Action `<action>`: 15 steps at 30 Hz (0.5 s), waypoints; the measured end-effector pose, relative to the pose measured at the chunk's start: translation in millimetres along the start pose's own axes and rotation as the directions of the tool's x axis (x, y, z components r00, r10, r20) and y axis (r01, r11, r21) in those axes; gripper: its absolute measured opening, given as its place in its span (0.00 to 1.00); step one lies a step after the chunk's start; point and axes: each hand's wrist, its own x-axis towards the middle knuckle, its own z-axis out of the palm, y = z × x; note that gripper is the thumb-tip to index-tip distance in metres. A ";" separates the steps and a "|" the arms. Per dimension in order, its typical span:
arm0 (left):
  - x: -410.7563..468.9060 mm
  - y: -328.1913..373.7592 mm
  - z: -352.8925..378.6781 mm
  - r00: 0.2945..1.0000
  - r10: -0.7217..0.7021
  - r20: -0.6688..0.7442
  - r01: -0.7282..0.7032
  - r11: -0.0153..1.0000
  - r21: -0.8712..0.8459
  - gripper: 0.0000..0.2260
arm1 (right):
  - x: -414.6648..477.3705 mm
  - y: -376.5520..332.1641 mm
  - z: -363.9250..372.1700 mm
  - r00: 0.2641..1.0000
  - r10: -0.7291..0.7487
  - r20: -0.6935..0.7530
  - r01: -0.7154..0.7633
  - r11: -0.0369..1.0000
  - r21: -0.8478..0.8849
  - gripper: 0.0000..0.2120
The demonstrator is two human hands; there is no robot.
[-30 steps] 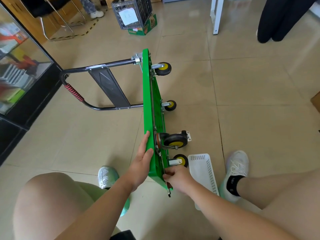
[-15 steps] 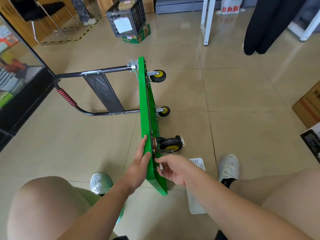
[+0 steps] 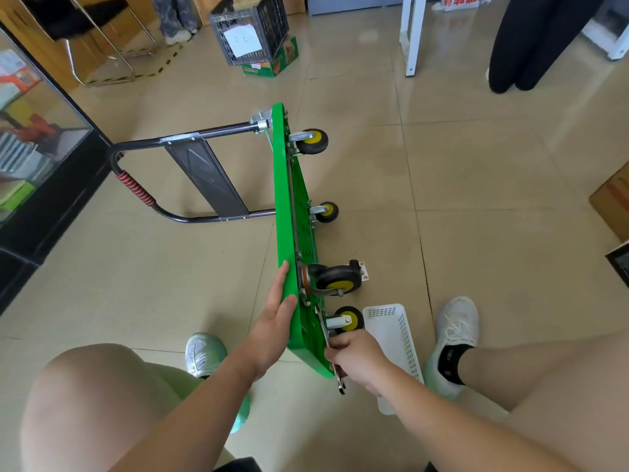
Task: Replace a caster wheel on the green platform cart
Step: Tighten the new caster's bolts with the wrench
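The right hand is closed around a slim metal wrench, its shaft running along the underside of the green platform cart toward the mounting plate of the nearest caster wheel; the left hand lies flat and spread against the deck's top face, thumb hooked over the edge, bracing it. The cart stands on its long edge on the tiled floor between the person's knees, wheels pointing right, folding handle lying out to the left; just above the worked wheel a larger black swivel caster sits on the underside, and two more small wheels are fixed farther along. A white perforated basket lies on the floor beside the near wheel, by the right shoe.

The step looks like loosening that caster's fasteners; whether the wrench is seated on a nut cannot be told. To do it well: seat the jaw fully before pulling; keep the left palm pushing opposite the stroke so the deck does not tip; drop freed nuts into the basket.
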 end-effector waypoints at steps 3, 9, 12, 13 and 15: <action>0.4 0.1 1.0 1.000 -0.004 -0.007 0.004 1.000 -0.008 0.24 | 4.2 1.1 4.5 1.000 -0.008 0.006 0.008 1.000 0.024 0.10; 1.5 0.7 2.6 1.000 0.006 -0.028 -0.006 1.000 -0.015 0.26 | 12.3 -0.7 8.4 0.998 0.014 0.056 -0.017 0.999 0.048 0.06; 2.3 -0.7 2.1 1.000 0.012 -0.027 -0.012 1.000 -0.006 0.25 | 12.8 -2.5 8.8 0.998 0.015 0.060 -0.018 0.999 0.051 0.04; 2.4 -1.4 2.0 1.000 0.012 -0.029 -0.012 1.000 -0.002 0.25 | 12.4 -2.6 8.9 0.998 0.009 0.063 -0.012 0.999 0.046 0.04; 2.3 -1.6 2.4 0.999 0.010 -0.033 -0.010 1.000 -0.006 0.26 | 10.3 -4.6 9.5 0.999 -0.003 0.054 0.001 1.000 0.027 0.03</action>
